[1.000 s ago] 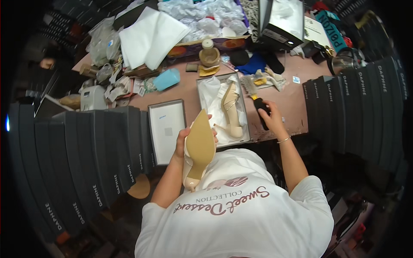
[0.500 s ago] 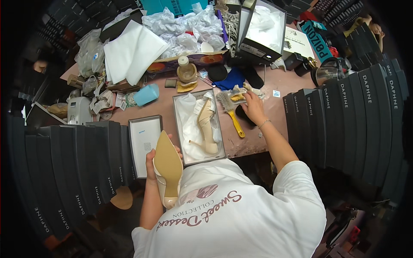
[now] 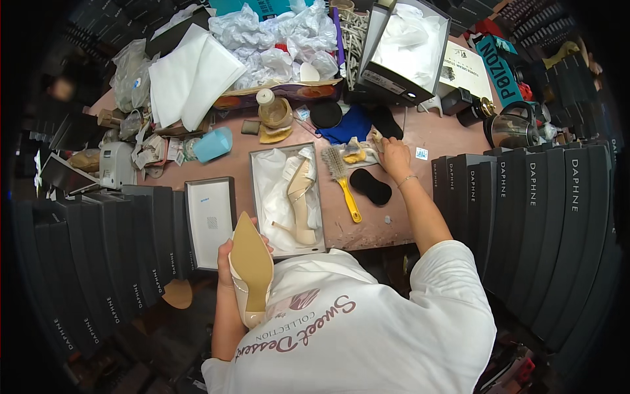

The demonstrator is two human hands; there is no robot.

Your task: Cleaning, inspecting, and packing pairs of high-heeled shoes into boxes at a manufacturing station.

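My left hand (image 3: 225, 262) is closed around a beige pointed high-heeled shoe (image 3: 252, 259), its tan sole turned up and its toe pointing away from me. The matching shoe (image 3: 300, 197) lies on its side on white tissue in an open grey shoe box (image 3: 254, 197). At the right, my right hand (image 3: 396, 156) has its fingers bent down at the end of a crumpled, stained cream cloth (image 3: 357, 152), apparently pinching it; the fingertips are partly hidden. Between that hand and the box lie a yellow-handled brush (image 3: 346, 190) and a black peanut-shaped pad (image 3: 371, 186).
Left of the shoe box rests its lid (image 3: 210, 223). Dark shoe boxes stand in rows at the left (image 3: 105, 256) and right (image 3: 518, 210). Farther back are a bottle (image 3: 266, 105), a blue cup (image 3: 213, 145), a blue cloth (image 3: 351, 125), white sheets (image 3: 193, 79) and crumpled tissue (image 3: 275, 39).
My right hand has shifted right along the cloth, uncovering the black pad. The shoe stays in my left hand. The whole view has swung slightly to the right.
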